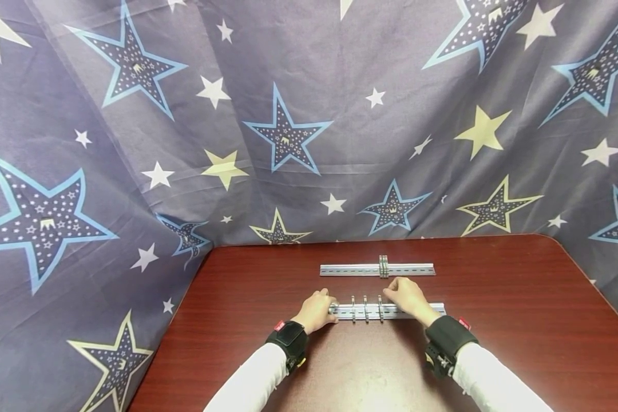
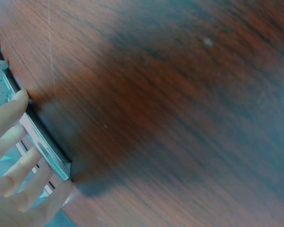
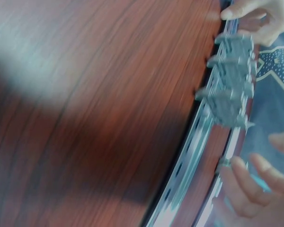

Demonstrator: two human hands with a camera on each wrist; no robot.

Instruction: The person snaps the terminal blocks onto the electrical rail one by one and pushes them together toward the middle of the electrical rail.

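Observation:
A slotted metal DIN rail point(image 1: 393, 312) lies across the table in front of me. Three thin grey terminal blocks point(image 1: 366, 309) stand upright on it, spaced apart. At its left end my left hand point(image 1: 315, 311) grips the rail, thumb along the near edge and fingers over the far side. The same rail end point(image 2: 49, 146) sticks out past the fingers in the left wrist view. My right hand point(image 1: 408, 296) is raised over the rail, just right of the rightmost terminal block point(image 3: 227, 106). Its fingers point(image 3: 248, 182) are loosely bent, with nothing between them and the thumb.
Farther back, a second DIN rail point(image 1: 347, 270) lies roughly parallel, with a tight group of terminal blocks point(image 1: 383, 266) right of its middle. The reddish-brown table point(image 1: 510, 297) ends at a star-patterned cloth point(image 1: 309, 194) behind and on both sides.

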